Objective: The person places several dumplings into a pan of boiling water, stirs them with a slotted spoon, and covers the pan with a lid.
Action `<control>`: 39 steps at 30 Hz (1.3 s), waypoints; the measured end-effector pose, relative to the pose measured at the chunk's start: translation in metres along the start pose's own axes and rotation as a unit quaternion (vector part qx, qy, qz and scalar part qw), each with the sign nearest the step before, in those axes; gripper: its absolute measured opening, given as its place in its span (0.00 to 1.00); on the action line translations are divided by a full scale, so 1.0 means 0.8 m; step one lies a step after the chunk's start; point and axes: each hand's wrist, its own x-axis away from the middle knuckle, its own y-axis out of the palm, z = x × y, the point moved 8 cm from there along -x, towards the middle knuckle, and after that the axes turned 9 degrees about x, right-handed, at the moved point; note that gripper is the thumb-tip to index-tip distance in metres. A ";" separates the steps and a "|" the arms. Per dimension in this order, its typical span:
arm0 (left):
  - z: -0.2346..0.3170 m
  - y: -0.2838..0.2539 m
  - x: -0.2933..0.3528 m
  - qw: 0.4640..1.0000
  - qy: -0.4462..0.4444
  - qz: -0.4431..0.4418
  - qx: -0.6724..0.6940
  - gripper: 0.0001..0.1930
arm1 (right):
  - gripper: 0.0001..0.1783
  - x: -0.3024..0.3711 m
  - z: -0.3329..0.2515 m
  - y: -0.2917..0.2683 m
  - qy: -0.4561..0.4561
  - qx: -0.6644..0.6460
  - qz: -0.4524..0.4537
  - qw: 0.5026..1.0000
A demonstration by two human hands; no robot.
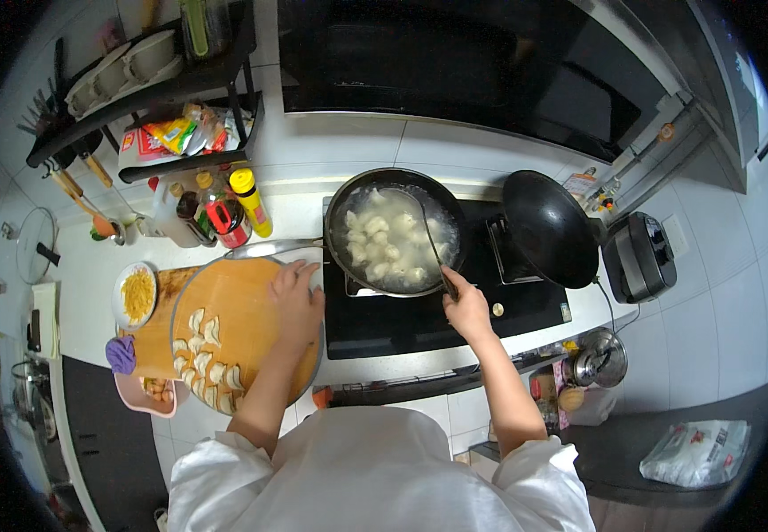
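Closest in, pale dumplings (200,362) lie in one loose layer on the round board (233,293), probably so they don't stick. Left hand (297,297) is palm-down at its stove side, fingers spread, nothing in it that I can see; maybe just steadying. Right hand (466,310) is wrapped round the utensil (430,232) near its end, I'd guess to dodge steam. It slants into the pan (336,222), among more dumplings in cloudy liquid. Sauce bottles (227,222) stand by the wall, likely for easy reach.

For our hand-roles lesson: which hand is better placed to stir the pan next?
Likely the right hand: it holds the utensil in the pan; the left hand is at the board.
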 end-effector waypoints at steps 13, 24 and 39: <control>0.006 0.011 0.023 1.000 0.010 0.007 0.024 0.23 | 0.31 0.048 -0.003 -0.045 -0.024 -0.033 -0.067 0.997; -0.012 0.008 0.023 0.999 -0.003 0.004 0.043 0.21 | 0.29 0.106 -0.027 -0.158 -0.018 -0.004 -0.037 0.999; -0.022 0.002 0.011 0.999 -0.010 0.011 0.046 0.23 | 0.29 0.153 -0.054 -0.159 0.019 -0.002 -0.177 0.984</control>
